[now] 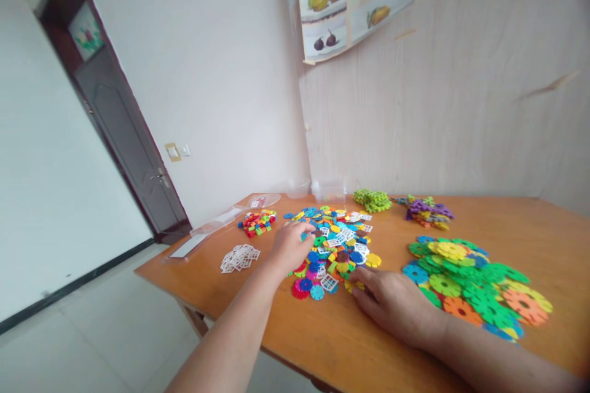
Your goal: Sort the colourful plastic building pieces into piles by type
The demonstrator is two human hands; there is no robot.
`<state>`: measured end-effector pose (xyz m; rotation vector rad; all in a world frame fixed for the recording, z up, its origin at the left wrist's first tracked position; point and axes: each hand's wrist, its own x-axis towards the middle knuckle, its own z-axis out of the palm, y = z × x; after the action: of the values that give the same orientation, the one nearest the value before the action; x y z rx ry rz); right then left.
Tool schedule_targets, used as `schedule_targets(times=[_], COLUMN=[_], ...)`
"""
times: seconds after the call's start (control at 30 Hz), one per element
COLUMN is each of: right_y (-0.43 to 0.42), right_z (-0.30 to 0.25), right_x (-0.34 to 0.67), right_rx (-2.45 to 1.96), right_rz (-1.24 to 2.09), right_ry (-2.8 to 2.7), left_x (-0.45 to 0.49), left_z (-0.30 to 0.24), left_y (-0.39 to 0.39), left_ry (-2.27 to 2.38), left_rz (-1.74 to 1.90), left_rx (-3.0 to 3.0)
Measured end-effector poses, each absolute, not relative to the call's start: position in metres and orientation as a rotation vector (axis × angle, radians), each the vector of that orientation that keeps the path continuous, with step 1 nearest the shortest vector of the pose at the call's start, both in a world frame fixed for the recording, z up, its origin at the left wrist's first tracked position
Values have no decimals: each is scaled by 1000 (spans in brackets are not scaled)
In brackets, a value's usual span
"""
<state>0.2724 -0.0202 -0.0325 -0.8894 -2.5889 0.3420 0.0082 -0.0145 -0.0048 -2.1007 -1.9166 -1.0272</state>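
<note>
A mixed pile of small plastic building pieces (343,252) lies mid-table, with notched snowflake discs, white lattice pieces and small blocks in many colours. My left hand (294,245) is over the pile's left edge. Its index finger and thumb are apart, with blue pieces showing by them; the other fingers are partly hidden. At the pile's near right edge, my right hand (391,301) rests low with bent fingers. A yellow disc (354,287) shows between its fingertips and thumb.
Sorted heaps surround the pile: white lattice pieces (239,258), small coloured blocks (257,222), light green pieces (372,199), purple and mixed pieces (429,212), and large flower discs (474,285). Clear plastic containers (328,190) stand by the wall. A flat clear bag (207,236) lies along the left edge.
</note>
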Motion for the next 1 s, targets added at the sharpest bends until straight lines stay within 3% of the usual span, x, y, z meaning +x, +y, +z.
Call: schedule_targets(times=[0.27,0.77,1.0], right_y=[-21,-21,-20], right_z=[-30,-31,-31], right_x=[272,273,273], right_rx=[-896,-878,-874], right_rz=[316,326,293], right_ry=[-2589,-2590,-2601], left_x=[51,35,-36], left_z=[-12,1,4], left_y=[1,-13,-44], left_ry=[-1978,-2010,-2368], left_rz=[-688,-941,-980], left_rx=[-2192,-1902,-1547])
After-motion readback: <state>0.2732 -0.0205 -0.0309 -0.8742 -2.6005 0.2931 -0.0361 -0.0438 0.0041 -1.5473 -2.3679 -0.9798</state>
